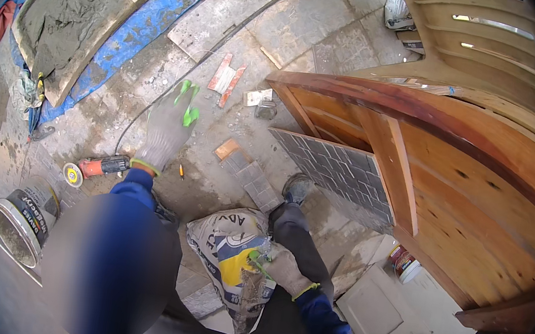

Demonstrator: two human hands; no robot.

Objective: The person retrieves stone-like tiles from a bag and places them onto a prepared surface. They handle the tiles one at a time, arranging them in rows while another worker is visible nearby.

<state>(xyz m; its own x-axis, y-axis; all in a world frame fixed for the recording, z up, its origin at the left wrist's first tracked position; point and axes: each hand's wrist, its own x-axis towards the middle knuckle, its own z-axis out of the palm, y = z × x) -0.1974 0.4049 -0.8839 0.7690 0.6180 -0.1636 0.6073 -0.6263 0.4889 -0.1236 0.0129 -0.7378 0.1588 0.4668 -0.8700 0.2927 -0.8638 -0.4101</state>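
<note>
My left hand, in a grey knit glove with green fingertips, reaches forward over the paved floor with fingers stretched out and nothing in them. An orange-and-black angle grinder with a yellow-centred disc lies by its wrist. Beyond the fingertips is a string line wound on a red-and-white holder. My right hand, gloved alike, is low over my thigh, its green fingertips apart at the side of a printed cement bag. Whether the fingertips touch the bag I cannot tell.
A mortar tray stands on a blue tarp at far left. A bucket sits near left. Grey tile pieces lie ahead. At right, a tiled panel leans against wooden furniture. A dark cable crosses the floor.
</note>
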